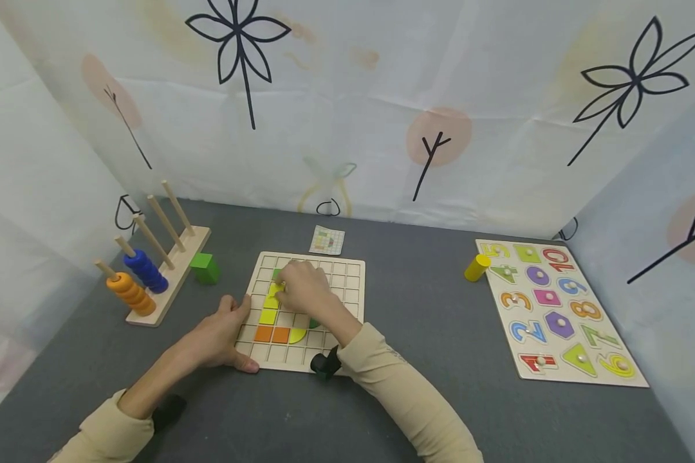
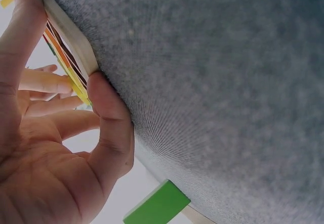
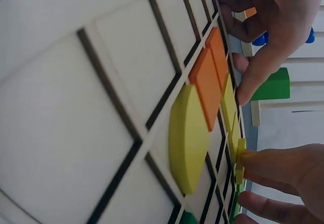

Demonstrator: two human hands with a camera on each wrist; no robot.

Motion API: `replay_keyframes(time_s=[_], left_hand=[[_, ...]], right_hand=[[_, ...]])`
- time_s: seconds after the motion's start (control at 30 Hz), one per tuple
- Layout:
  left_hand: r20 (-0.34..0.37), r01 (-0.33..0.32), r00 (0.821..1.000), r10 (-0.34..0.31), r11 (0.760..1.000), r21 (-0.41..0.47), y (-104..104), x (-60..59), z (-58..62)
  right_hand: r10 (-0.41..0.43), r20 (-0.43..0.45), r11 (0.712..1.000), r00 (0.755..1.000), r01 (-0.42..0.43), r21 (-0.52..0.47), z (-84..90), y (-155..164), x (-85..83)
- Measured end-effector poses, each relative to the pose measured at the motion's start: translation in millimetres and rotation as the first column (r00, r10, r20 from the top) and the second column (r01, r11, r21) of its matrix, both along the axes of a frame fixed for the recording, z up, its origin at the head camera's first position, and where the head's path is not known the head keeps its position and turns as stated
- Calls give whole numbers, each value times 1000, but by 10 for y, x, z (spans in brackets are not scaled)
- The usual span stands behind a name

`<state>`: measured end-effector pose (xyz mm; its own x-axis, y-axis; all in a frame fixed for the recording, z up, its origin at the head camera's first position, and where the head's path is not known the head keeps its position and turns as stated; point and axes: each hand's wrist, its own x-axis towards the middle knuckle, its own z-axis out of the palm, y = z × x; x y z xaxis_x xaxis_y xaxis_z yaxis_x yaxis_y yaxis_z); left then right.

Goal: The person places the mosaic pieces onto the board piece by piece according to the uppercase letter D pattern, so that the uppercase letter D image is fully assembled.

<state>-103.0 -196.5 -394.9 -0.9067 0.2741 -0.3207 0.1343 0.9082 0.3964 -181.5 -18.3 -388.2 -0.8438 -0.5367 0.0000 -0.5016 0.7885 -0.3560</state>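
A pale wooden grid board (image 1: 347,283) lies on the dark table. My left hand (image 1: 222,331) grips its left edge and near corner between thumb and fingers. Over the board's left part, my right hand (image 1: 307,286) pinches a yellow tile (image 3: 241,158), slightly raised over the other tiles. A green tile (image 1: 275,274) shows by its fingertips. Nearer me are a yellow square (image 1: 268,317), two orange squares (image 1: 263,334) side by side, and a yellow round-edged piece (image 3: 190,140). A dark green piece (image 1: 314,323) is partly hidden by the right wrist.
At left stands a peg stacker (image 1: 176,267) with orange rings (image 1: 130,294) and blue rings (image 1: 146,271), a green block (image 1: 206,269) beside it. A pattern card (image 1: 327,240) lies behind the board. Rightward are a yellow cylinder (image 1: 477,267) and a number puzzle board (image 1: 533,347). Printed cloth walls enclose the table.
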Motion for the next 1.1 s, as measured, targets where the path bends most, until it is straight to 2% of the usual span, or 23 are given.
replay_keyframes(time_s=[0.17, 0.43, 0.8, 1.1], left_hand=[[-2, 0, 1000, 0, 1000, -1, -6, -3, -11], [-3, 1, 1000, -1, 1000, -2, -3, 1, -7], [0, 3, 1000, -3, 1000, -9, -4, -4, 6], [-15, 31, 999, -31, 999, -28, -12, -25, -3]], right_hand=[[-17, -21, 1000, 1000, 17, 3, -40, -14, -32], [-18, -8, 1000, 1000, 18, -18, -31, -17, -31], [-38, -62, 999, 997, 39, 11, -61, -42, -22], [-37, -63, 999, 997, 38, 19, -87, -22, -43]])
